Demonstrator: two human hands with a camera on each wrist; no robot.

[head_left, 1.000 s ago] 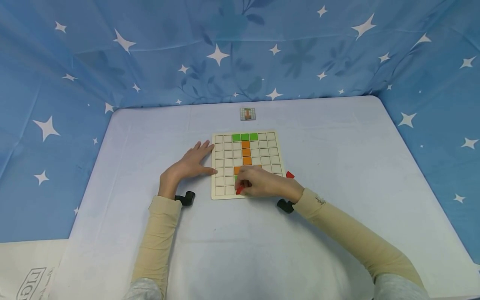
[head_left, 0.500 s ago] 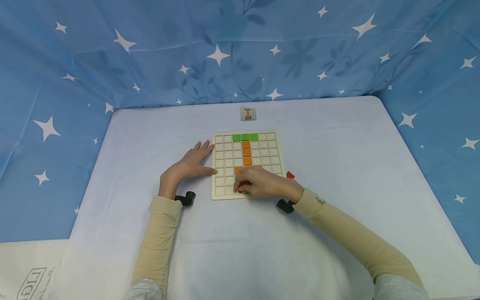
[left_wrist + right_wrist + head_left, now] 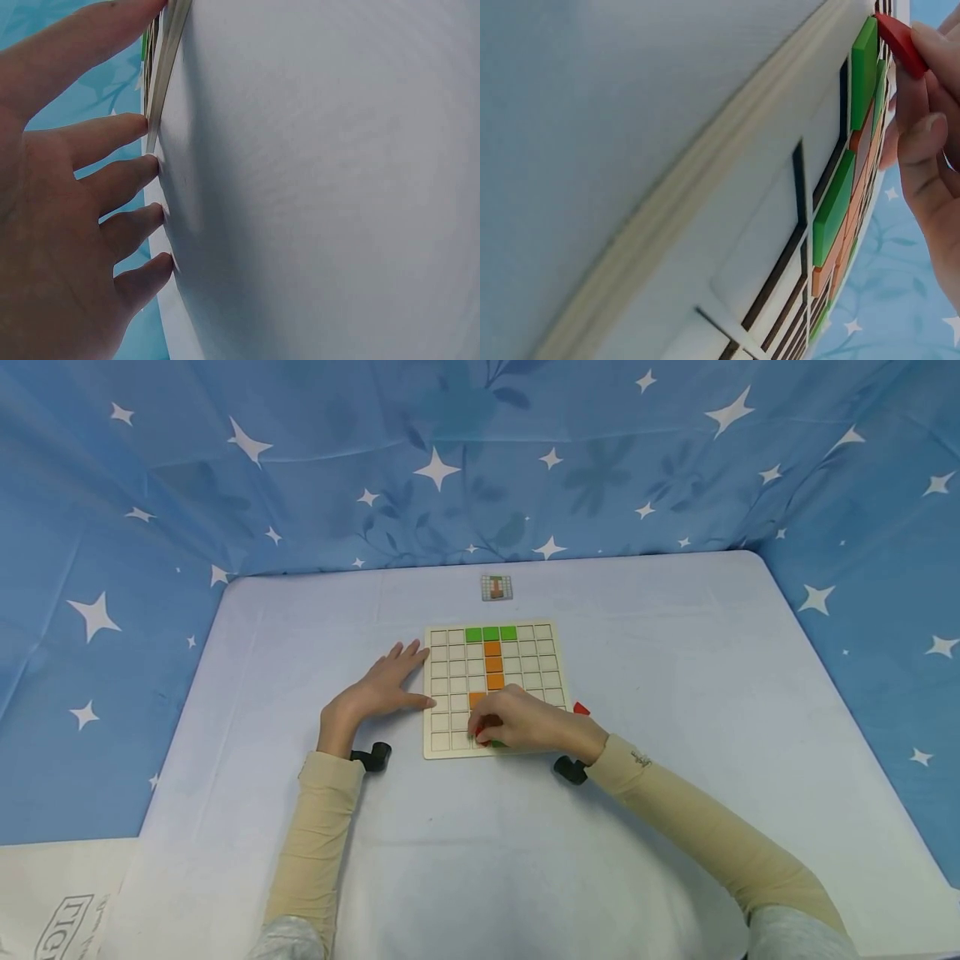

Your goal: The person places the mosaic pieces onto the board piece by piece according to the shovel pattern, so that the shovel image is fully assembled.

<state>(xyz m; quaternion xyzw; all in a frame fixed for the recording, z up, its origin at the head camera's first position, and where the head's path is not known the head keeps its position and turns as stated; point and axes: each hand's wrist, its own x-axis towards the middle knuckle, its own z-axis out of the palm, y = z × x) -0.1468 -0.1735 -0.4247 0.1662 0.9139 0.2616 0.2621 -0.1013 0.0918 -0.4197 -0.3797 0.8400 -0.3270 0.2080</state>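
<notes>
My right hand [image 3: 517, 720] is over the lower part of a pale grid board [image 3: 447, 727]. Between its thumb and forefinger it pinches a small red tile [image 3: 902, 46], tilted, with a corner right at the board in the right wrist view. A green tile [image 3: 865, 71] sits in the grid close beside it. Higher up, green tiles [image 3: 491, 633] form a short row and orange tiles [image 3: 493, 665] a column. My left hand [image 3: 378, 689] lies with fingers spread, thumb and fingertips at the board's left edge. The right hand hides part of the lower grid.
Another red piece [image 3: 581, 708] lies by the board's right edge, partly behind the right wrist. A small pattern card [image 3: 496, 587] lies on the white table [image 3: 675, 693] beyond the board. A blue starred curtain [image 3: 435, 510] rises behind the table.
Within the right hand's grip, the red tile has tilted and drawn back under the fingers, and green now shows beside it. The left hand stays in place.
</notes>
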